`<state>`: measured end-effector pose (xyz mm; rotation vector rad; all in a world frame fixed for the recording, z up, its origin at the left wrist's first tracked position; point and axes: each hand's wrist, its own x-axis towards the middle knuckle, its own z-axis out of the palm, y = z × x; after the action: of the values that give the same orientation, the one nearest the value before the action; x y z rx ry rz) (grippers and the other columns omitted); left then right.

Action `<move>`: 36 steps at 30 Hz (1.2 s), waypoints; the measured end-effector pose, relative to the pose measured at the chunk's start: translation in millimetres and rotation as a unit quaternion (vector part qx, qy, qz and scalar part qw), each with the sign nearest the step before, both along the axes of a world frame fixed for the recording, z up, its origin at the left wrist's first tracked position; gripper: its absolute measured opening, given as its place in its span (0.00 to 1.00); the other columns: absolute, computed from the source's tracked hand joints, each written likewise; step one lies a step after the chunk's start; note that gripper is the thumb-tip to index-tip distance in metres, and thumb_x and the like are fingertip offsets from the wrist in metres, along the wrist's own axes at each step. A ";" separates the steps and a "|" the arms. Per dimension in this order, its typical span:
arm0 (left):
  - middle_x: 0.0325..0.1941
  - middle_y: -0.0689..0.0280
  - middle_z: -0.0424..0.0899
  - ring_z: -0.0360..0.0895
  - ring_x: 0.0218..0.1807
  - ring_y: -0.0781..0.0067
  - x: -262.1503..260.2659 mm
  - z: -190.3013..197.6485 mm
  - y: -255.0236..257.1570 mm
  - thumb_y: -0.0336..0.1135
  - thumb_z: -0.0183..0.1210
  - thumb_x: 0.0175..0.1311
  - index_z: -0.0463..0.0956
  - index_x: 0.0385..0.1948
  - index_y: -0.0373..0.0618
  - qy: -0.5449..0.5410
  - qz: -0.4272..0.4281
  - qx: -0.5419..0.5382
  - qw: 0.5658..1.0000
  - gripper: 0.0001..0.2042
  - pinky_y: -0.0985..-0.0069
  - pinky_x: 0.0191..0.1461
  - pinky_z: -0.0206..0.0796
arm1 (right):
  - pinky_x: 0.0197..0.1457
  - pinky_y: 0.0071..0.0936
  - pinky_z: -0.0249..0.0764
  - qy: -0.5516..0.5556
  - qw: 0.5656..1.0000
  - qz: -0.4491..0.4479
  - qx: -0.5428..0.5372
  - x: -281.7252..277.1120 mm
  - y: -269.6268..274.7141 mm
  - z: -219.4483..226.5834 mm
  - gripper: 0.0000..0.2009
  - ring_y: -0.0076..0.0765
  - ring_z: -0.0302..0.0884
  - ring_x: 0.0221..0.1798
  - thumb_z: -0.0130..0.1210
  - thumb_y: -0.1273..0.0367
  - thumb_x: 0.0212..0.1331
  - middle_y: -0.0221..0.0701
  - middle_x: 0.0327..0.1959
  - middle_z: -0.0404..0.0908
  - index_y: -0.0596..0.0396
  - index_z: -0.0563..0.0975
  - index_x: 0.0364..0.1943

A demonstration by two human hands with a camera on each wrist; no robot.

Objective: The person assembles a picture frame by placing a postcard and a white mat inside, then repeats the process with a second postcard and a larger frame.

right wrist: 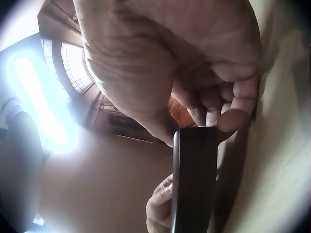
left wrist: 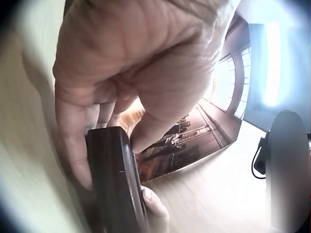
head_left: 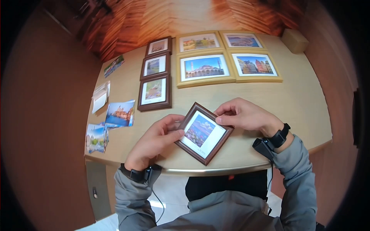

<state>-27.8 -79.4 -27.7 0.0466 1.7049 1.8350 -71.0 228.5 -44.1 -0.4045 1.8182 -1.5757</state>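
Note:
A dark brown picture frame point(head_left: 206, 133) with a white mat and a purple-blue flower landscape is held turned at an angle near the table's front edge. My left hand point(head_left: 156, 136) grips its left side, thumb over the front and fingers behind. On the upper right side, my right hand point(head_left: 248, 115) pinches the rim between thumb and curled fingers. The left wrist view shows the frame's dark edge point(left wrist: 114, 179) between thumb and fingers. In the right wrist view, the edge point(right wrist: 195, 179) likewise sits between the right thumb and fingers.
Several brown frames point(head_left: 155, 92) stand in a column behind, beside several gold frames point(head_left: 206, 81) in two rows. Loose photos point(head_left: 120, 114) and a white stack point(head_left: 101, 96) lie along the table's left edge. A tan block point(head_left: 295, 41) sits at the back right corner.

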 end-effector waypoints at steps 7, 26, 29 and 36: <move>0.66 0.51 0.78 0.77 0.66 0.52 58.6 -21.9 -30.9 0.40 0.80 0.53 0.71 0.67 0.35 0.327 0.066 -0.251 0.909 0.40 0.63 0.70 0.69 | 0.39 0.19 0.71 0.024 0.998 0.037 0.041 -12.6 -51.7 4.4 0.14 0.17 0.75 0.34 0.64 0.64 0.70 0.23 0.31 0.84 0.64 0.87 0.46; 0.64 0.48 0.78 0.73 0.64 0.43 103.4 -45.0 -17.1 0.47 0.83 0.45 0.72 0.67 0.35 0.417 0.244 -0.394 0.782 0.46 0.55 0.68 0.68 | 0.41 0.35 0.80 0.267 0.948 -0.089 0.151 1.6 -114.6 -1.9 0.12 0.43 0.85 0.30 0.70 0.64 0.63 0.46 0.30 0.88 0.61 0.90 0.39; 0.67 0.49 0.77 0.73 0.68 0.48 104.9 -39.9 -13.2 0.45 0.82 0.48 0.71 0.68 0.31 0.389 0.244 -0.411 0.787 0.45 0.59 0.71 0.67 | 0.42 0.38 0.80 0.266 0.944 -0.094 0.173 4.5 -114.6 0.7 0.13 0.49 0.86 0.31 0.68 0.63 0.63 0.49 0.30 0.88 0.62 0.89 0.39; 0.64 0.48 0.78 0.73 0.64 0.43 103.1 -48.4 -9.2 0.49 0.82 0.47 0.71 0.67 0.35 0.423 0.258 -0.413 0.765 0.46 0.55 0.68 0.67 | 0.45 0.45 0.81 0.323 0.921 -0.127 0.178 15.6 -111.0 -1.0 0.13 0.58 0.86 0.35 0.66 0.65 0.64 0.51 0.32 0.87 0.63 0.89 0.39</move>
<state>75.4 -88.6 -76.1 0.0434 3.3369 1.2299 -55.4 117.5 -45.1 -0.5793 2.7025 -1.3091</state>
